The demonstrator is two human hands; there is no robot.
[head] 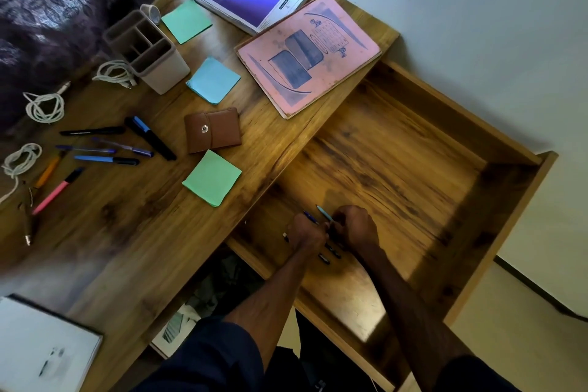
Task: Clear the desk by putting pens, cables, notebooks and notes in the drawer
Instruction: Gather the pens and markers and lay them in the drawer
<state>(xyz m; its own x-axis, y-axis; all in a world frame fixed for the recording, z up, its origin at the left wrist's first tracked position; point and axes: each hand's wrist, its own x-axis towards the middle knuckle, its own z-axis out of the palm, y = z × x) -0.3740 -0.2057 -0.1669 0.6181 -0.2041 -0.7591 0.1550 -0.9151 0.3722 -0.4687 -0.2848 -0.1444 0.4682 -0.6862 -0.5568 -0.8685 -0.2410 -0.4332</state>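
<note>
Pens (pixel 324 212) are the batch in hand: a bundle sits in both fists, low inside the open drawer (pixel 413 143). Left hand (pixel 307 231) and right hand (pixel 354 226) are knuckle to knuckle, fingers curled tight round the bundle. Blue tips poke out beyond the knuckles and dark ends show on the wrist side. Whether those ends touch the drawer floor I cannot tell through the blur. The step looks like laying down a first load. The next move calls for uncurling the fingers so the bundle lies flat under the palms. After that comes a reach far left of the fingers to the desk (pixel 127 216), where other pens (pixel 105 149), cables (pixel 44 106), notes (pixel 211 177) and notebooks (pixel 307 52) wait.
</note>
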